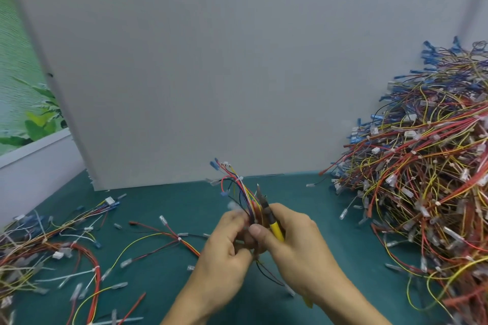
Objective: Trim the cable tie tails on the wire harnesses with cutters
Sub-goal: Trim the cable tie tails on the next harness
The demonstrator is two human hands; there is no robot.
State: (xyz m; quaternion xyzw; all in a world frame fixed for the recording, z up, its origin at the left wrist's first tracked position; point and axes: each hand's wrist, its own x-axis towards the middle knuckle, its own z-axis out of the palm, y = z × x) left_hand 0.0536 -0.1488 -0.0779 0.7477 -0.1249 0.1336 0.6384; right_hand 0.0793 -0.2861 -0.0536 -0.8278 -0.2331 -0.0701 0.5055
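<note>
Both grips closed: the left hand (224, 243) pinches a multicoloured bundled wire harness (241, 192) upright above the teal surface (171, 206); the right hand (295, 240) curls round yellow-handled steel cutters (274, 227), tips up beside the wires. A tall tangled harness heap (422, 166) at right suggests most trimming remains; scattered harnesses (39, 245) lie left.

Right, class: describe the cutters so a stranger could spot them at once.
Find the grey board standing on the green table. In front of its lower edge, the right hand grips the cutters beside a wire harness. Nothing else nearby has a thick yellow handle and dark pointed tip.
</note>
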